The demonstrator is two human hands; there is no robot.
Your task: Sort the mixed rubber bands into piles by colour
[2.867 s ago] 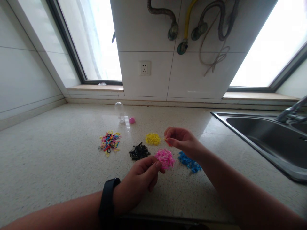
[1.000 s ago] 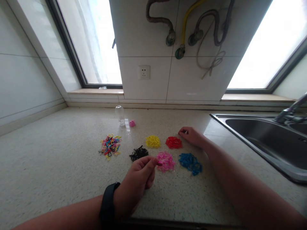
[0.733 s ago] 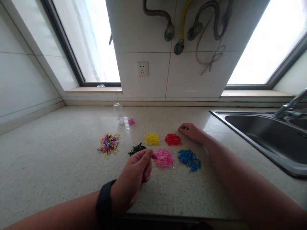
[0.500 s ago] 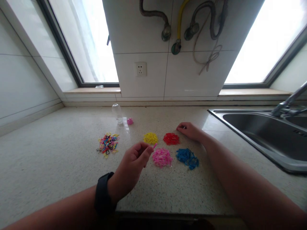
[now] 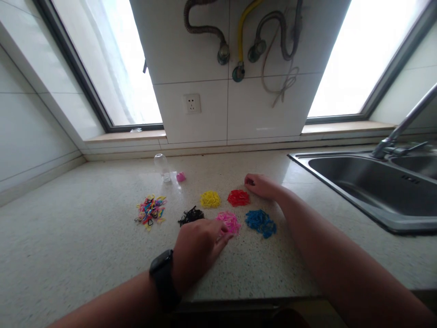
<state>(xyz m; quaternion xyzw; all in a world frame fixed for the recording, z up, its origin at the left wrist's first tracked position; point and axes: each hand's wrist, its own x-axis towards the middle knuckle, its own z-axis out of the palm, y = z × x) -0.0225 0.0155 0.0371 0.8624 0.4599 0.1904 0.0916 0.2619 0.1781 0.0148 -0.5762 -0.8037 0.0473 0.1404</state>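
My left hand (image 5: 200,241), wearing a black watch (image 5: 163,266), reaches over the pile of pink rubber bands (image 5: 230,222). Its thumb and forefinger are pinched together at the near edge of that pile; what sits between the tips is hidden. Just behind the knuckles lies a pile of black rubber bands (image 5: 191,215), partly covered. My right hand (image 5: 261,186) rests on the counter with fingers curled in, nothing visible in them. Beside it is the red rubber band pile (image 5: 238,197). Yellow bands (image 5: 210,199) and blue bands (image 5: 261,222) form separate piles nearby.
A mixed-colour heap of bands (image 5: 150,211) lies to the left on the speckled counter (image 5: 85,237). Behind it stand a clear bottle (image 5: 162,168) and a pink cap (image 5: 180,176). A steel sink (image 5: 355,182) with a tap (image 5: 406,120) is at the right.
My left hand has come down and nearer, from holding a pink rubber band above the pink pile to touching that pile. The black pile now shows. My right hand stays by the red pile.
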